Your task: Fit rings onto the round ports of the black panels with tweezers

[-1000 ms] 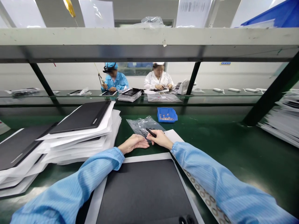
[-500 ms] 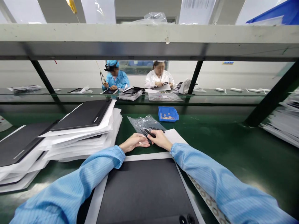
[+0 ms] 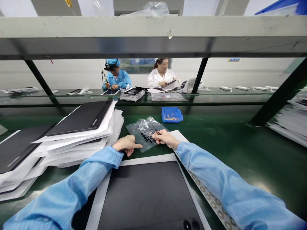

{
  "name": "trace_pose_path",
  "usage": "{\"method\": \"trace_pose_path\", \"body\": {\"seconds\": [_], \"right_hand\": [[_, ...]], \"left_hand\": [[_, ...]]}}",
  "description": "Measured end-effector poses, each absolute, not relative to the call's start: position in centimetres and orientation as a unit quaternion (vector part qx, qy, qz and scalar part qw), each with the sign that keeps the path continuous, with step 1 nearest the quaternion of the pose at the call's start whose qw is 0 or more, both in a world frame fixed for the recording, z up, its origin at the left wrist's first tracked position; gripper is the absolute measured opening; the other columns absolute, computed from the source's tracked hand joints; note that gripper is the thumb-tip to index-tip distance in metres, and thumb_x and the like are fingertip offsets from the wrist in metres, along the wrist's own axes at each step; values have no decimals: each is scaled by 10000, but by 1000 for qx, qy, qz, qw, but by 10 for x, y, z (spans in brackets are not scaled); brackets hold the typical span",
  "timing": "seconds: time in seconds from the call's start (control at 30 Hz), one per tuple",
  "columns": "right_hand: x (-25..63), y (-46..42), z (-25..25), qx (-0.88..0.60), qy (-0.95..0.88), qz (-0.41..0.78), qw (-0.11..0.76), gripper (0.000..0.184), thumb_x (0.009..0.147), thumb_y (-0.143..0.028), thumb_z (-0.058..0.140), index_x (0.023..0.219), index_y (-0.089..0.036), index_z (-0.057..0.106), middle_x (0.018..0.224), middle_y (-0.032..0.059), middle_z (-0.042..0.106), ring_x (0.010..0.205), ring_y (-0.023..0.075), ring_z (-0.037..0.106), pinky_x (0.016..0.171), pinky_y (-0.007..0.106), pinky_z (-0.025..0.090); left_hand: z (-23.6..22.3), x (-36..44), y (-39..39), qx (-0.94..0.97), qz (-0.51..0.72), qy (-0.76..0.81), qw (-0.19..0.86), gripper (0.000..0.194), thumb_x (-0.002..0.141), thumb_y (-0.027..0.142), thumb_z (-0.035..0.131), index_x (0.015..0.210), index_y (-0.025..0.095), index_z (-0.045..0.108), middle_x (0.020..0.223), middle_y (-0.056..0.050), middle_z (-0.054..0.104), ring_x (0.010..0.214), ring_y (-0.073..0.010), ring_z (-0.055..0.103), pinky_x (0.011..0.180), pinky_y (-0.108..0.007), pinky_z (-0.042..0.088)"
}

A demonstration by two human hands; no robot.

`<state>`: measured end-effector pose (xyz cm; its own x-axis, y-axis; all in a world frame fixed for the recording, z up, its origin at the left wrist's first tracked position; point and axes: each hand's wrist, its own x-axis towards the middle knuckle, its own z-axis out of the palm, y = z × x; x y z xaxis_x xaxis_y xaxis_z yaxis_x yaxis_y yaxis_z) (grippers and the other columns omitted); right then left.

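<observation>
My left hand point(image 3: 126, 144) is curled, its fingertips pressing the near edge of a clear plastic bag point(image 3: 143, 131) holding a sheet of small black round pads point(image 3: 145, 137). My right hand point(image 3: 165, 138) pinches thin black tweezers point(image 3: 155, 130), their tips over the bag by the pads. Both hands lie on the green bench just beyond a dark flat panel point(image 3: 148, 195) resting on white foam in front of me.
A stack of dark panels between white foam sheets point(image 3: 79, 131) sits at left. A small blue tray of parts point(image 3: 171, 114) stands behind the bag. A strip of ring stickers point(image 3: 211, 201) lies under my right sleeve. Two people work across the far bench point(image 3: 216, 95).
My left hand has pulled back to the left and closed onto the bag's edge. The right hand has turned the tweezers tips down onto the bag. The pad sheet is now uncovered.
</observation>
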<state>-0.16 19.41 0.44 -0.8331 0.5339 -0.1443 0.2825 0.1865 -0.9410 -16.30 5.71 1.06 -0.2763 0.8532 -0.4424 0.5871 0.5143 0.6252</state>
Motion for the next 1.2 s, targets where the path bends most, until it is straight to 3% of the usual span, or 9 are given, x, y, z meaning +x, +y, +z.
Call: {"method": "trace_pose_path", "body": {"seconds": [0.2, 0.3, 0.37, 0.47, 0.6, 0.8, 1.2], "right_hand": [[15, 187, 31, -264, -758, 593, 55, 226, 741, -150, 612, 539, -141, 510, 385, -62, 463, 342, 22, 368, 346, 139, 178], [53, 174, 45, -286, -743, 605, 13, 194, 700, -107, 633, 520, -122, 562, 365, -50, 483, 324, 27, 386, 345, 152, 169], [88, 160, 48, -301, -734, 608, -22, 153, 690, -96, 634, 542, -114, 601, 366, -44, 504, 326, 36, 411, 356, 163, 174], [139, 130, 46, -297, -747, 591, -63, 144, 733, -144, 609, 590, -132, 619, 357, -59, 504, 365, 54, 445, 419, 170, 267], [182, 92, 28, -336, -729, 593, -61, 137, 758, -198, 577, 632, -153, 609, 375, -57, 530, 411, 79, 471, 469, 185, 327], [193, 72, 7, -382, -681, 625, 17, 71, 727, -200, 586, 663, -168, 585, 419, -47, 564, 429, 94, 510, 493, 201, 396], [189, 65, 10, -443, -735, 513, -10, 85, 704, -172, 560, 621, -189, 554, 411, -52, 557, 419, 115, 555, 444, 204, 390]], "left_hand": [[32, -134, 52, 548, 168, 785, 236, 356, 891, 307, 593, 588, 151, 491, 494, 71, 465, 408, -69, 426, 440, -200, 364], [41, -102, 47, 618, 180, 740, 198, 408, 854, 291, 552, 503, 183, 377, 444, 65, 393, 422, -76, 372, 453, -217, 273], [41, -78, 40, 672, 186, 686, 210, 376, 839, 310, 519, 516, 186, 371, 470, 58, 388, 459, -85, 354, 476, -228, 244], [30, -46, 26, 740, 180, 588, 272, 338, 829, 339, 494, 546, 187, 388, 506, 48, 409, 472, -91, 354, 496, -236, 239], [7, -25, 13, 815, 172, 477, 280, 329, 875, 314, 416, 578, 194, 343, 522, 38, 396, 457, -99, 350, 490, -251, 216], [-6, -23, 13, 828, 167, 480, 239, 350, 899, 318, 373, 579, 197, 295, 505, 40, 356, 441, -103, 330, 483, -263, 193], [-8, -22, 13, 840, 181, 466, 210, 347, 909, 296, 387, 590, 198, 290, 500, 45, 365, 432, -101, 350, 475, -269, 181]]}}
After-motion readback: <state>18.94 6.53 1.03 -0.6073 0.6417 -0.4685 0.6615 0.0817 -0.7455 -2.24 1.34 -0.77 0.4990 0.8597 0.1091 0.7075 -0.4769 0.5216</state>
